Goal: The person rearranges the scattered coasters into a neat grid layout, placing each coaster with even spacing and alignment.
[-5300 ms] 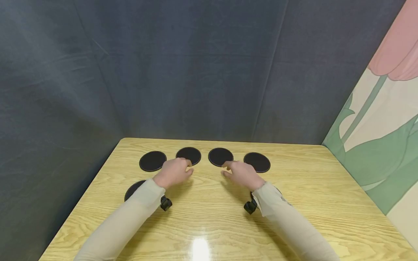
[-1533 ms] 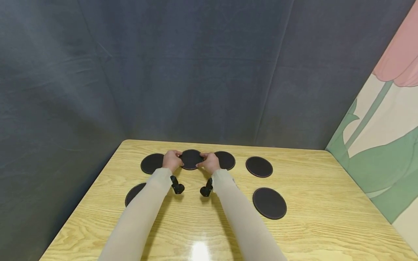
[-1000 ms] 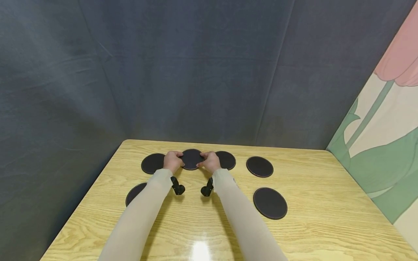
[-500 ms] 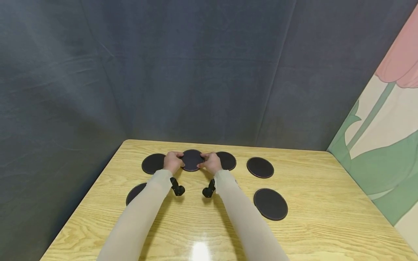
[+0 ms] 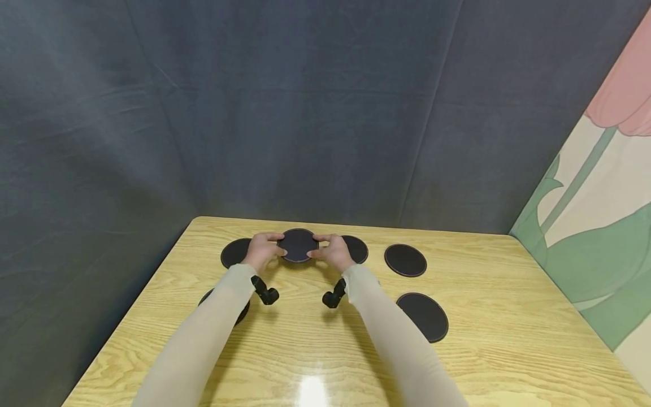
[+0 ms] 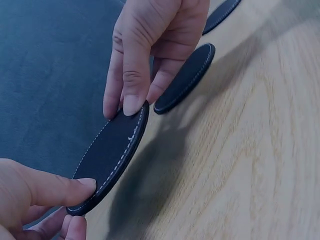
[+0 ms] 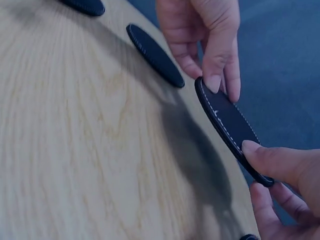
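Note:
Both hands hold one round black coaster with light edge stitching (image 5: 298,245), raised off the table near its far edge. On its left rim, the left hand (image 5: 263,250) pinches it, thumb on top and fingers beneath. The right hand (image 5: 333,252) pinches the opposite rim the same way. In the left wrist view the coaster (image 6: 112,150) hangs above its shadow, tilted in that camera's frame. The right wrist view shows the coaster (image 7: 230,125) between both thumbs, with fingers partly hidden under it.
Other black coasters lie flat on the wooden table (image 5: 315,350): a far-left one (image 5: 234,252) and a front-left one (image 5: 244,314), both partly covered; one beside the right hand (image 5: 357,249); two farther right, back (image 5: 405,260) and front (image 5: 423,314). A dark curtain (image 5: 305,113) stands behind.
The hands came together from apart, took hold of the second coaster in the back row by its sides, and just now raised it off the table. The wrists have spread slightly.

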`<state>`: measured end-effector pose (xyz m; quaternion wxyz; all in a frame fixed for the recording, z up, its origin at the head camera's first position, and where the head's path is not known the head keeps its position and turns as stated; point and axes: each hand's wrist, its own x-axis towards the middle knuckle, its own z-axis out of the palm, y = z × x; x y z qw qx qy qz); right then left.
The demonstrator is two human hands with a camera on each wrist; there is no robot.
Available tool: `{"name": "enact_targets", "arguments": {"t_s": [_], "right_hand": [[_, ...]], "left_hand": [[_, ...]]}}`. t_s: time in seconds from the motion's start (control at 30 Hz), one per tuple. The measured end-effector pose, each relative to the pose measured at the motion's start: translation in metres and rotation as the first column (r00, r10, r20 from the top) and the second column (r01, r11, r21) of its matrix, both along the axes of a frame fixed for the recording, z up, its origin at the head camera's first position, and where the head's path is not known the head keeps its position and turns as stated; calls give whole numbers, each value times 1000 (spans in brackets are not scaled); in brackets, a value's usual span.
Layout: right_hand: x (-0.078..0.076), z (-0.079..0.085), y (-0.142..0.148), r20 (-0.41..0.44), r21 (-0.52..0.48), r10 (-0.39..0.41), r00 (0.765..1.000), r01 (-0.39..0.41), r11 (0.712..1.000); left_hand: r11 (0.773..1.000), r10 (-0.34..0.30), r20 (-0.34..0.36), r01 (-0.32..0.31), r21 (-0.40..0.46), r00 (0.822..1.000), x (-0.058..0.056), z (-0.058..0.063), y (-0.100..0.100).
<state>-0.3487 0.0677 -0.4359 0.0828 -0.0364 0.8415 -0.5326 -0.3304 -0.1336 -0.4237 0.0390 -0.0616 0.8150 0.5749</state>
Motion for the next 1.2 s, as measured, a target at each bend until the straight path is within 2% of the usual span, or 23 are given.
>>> {"name": "enact_targets", "arguments": {"t_s": [0.23, 0.37, 0.53, 0.87, 1.2], "right_hand": [[8, 10, 3, -27, -115, 13, 1000, -16, 993], [14, 13, 5, -43, -144, 25, 999, -31, 989], [20, 15, 8, -40, -150, 40, 998, -45, 988], [27, 14, 12, -34, -147, 50, 998, -54, 988], [35, 17, 10, -42, -129, 39, 998, -44, 991]], "left_hand": [[998, 30, 5, -31, 54, 1000, 4, 5, -3], [999, 36, -1, -36, 40, 999, 8, 8, -3], [1000, 6, -17, -6, -1, 1000, 15, 12, -5], [999, -29, -27, 30, 32, 999, 28, 16, -8], [999, -37, -50, 37, 13, 998, 37, 18, -9]]}}
